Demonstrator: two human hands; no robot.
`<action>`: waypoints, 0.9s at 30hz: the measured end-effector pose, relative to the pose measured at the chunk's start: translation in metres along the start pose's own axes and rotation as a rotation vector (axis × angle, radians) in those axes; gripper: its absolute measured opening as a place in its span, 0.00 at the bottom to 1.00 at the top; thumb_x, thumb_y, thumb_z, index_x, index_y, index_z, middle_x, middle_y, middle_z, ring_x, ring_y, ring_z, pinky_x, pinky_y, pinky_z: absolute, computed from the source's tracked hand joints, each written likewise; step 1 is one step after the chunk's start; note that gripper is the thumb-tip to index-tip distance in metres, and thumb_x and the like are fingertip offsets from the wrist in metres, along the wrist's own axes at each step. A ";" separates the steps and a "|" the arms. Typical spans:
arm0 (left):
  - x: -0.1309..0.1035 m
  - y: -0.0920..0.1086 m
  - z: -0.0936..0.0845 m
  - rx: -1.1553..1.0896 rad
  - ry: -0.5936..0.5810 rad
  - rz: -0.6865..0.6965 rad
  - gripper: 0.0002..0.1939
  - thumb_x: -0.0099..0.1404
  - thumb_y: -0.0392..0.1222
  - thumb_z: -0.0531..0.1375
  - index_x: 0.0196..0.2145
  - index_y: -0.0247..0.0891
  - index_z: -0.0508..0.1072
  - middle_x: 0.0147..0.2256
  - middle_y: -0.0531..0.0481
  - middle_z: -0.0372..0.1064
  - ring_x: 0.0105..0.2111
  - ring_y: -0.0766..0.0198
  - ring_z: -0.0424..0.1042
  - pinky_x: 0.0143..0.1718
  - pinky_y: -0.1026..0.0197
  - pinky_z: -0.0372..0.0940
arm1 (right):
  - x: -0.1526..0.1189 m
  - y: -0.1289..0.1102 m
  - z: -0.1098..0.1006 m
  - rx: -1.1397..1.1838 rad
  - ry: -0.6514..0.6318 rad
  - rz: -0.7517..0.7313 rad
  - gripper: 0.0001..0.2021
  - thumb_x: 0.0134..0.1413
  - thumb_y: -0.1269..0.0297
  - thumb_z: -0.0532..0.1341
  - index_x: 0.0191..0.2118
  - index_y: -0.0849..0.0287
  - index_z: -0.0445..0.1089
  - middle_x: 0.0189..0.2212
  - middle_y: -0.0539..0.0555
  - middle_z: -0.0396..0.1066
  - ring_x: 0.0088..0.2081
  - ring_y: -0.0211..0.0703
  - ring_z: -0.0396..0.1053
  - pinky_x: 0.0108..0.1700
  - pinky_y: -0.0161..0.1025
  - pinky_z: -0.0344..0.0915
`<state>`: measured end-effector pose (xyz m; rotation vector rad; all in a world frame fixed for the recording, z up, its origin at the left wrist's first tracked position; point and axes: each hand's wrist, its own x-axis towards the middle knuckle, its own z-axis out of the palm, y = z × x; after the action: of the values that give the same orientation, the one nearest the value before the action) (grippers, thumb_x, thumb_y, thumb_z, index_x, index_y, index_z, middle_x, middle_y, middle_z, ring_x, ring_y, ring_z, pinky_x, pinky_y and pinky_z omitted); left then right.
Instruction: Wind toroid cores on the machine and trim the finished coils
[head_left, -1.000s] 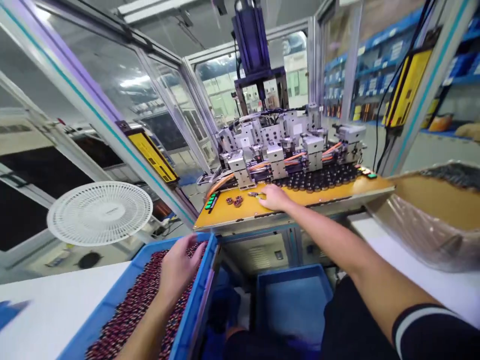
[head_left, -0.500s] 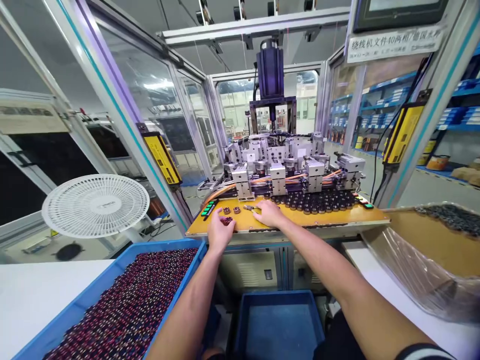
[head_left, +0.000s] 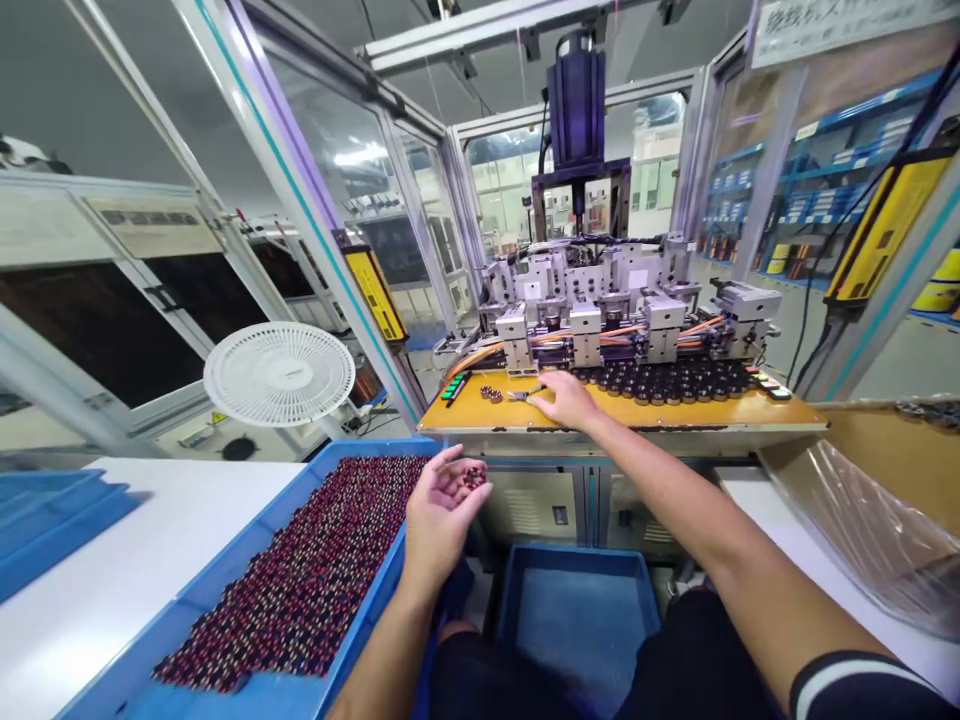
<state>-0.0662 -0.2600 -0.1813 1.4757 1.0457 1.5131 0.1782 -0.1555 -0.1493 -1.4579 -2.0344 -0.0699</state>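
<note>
My left hand point(head_left: 439, 510) pinches small ring point(head_left: 474, 478), near, just right of blue bin point(head_left: 277, 692). My right hand point(head_left: 568, 402), farther and right, holds pliers point(head_left: 520, 396), tips pointing left.

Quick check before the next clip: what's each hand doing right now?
Left hand: half curled, palm up, holding at least one small dark-red part.
Right hand: closed on pliers at the yellow tabletop.

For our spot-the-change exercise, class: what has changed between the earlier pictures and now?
The left hand took one small part from the yellow tabletop and drew it back toward the person; two others remain there. The right hand stayed at the tabletop with the plier-like tool.
</note>
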 end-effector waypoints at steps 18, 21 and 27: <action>-0.105 0.001 -0.007 -0.174 -0.137 0.098 0.36 0.56 0.23 0.66 0.58 0.47 0.65 0.43 0.49 0.78 0.41 0.65 0.79 0.42 0.64 0.76 | -0.194 -0.107 -0.053 0.476 -0.409 -0.481 0.11 0.66 0.72 0.53 0.37 0.60 0.73 0.21 0.52 0.69 0.23 0.40 0.61 0.27 0.38 0.57; -0.108 -0.001 -0.004 -0.239 -0.134 0.077 0.35 0.56 0.22 0.66 0.57 0.48 0.65 0.43 0.50 0.78 0.40 0.65 0.79 0.41 0.65 0.76 | -0.199 -0.107 -0.050 0.716 -0.503 -0.353 0.07 0.65 0.68 0.59 0.38 0.61 0.74 0.25 0.52 0.73 0.27 0.38 0.67 0.31 0.36 0.62; -0.122 -0.002 0.000 -0.186 -0.218 0.146 0.37 0.59 0.21 0.63 0.60 0.50 0.63 0.48 0.48 0.78 0.46 0.63 0.79 0.47 0.64 0.75 | -0.195 -0.114 -0.030 1.135 -0.348 0.322 0.12 0.50 0.58 0.72 0.34 0.58 0.71 0.29 0.49 0.71 0.31 0.37 0.68 0.34 0.34 0.65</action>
<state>-0.0617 -0.3726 -0.2287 1.5697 0.6636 1.4671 0.1306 -0.3741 -0.1902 -1.0127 -1.5280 1.3146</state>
